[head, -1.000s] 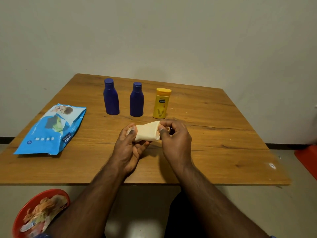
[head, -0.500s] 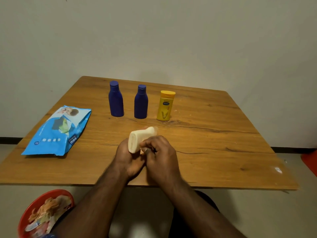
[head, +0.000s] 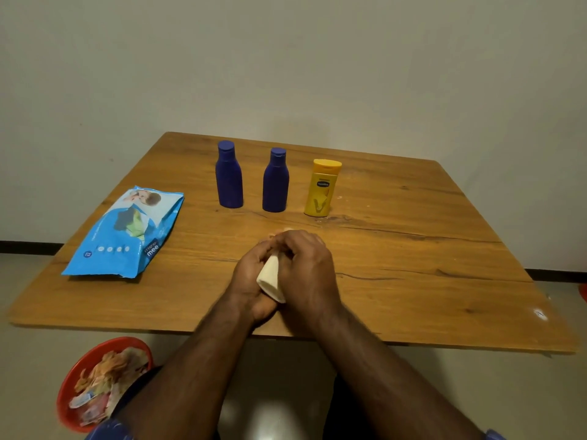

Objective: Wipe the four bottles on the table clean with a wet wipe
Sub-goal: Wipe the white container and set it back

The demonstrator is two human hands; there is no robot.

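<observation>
Red plastic shows nearest, a bin (head: 68,392) of crumpled scraps on the floor below the tabletop's (head: 413,255) near left corner. Above the near edge, both hands wrap around a cream bottle (head: 270,277), its base toward the camera: the left hand (head: 251,281) grips it from the left, the right hand (head: 309,265) curls over the top. Whether a wet wipe lies between them is hidden. A blue wipes pack (head: 127,233) lies by the left edge. Toward the far edge stand two blue bottles (head: 229,176) (head: 275,182) and a yellow bottle (head: 321,188), upright in a row.
</observation>
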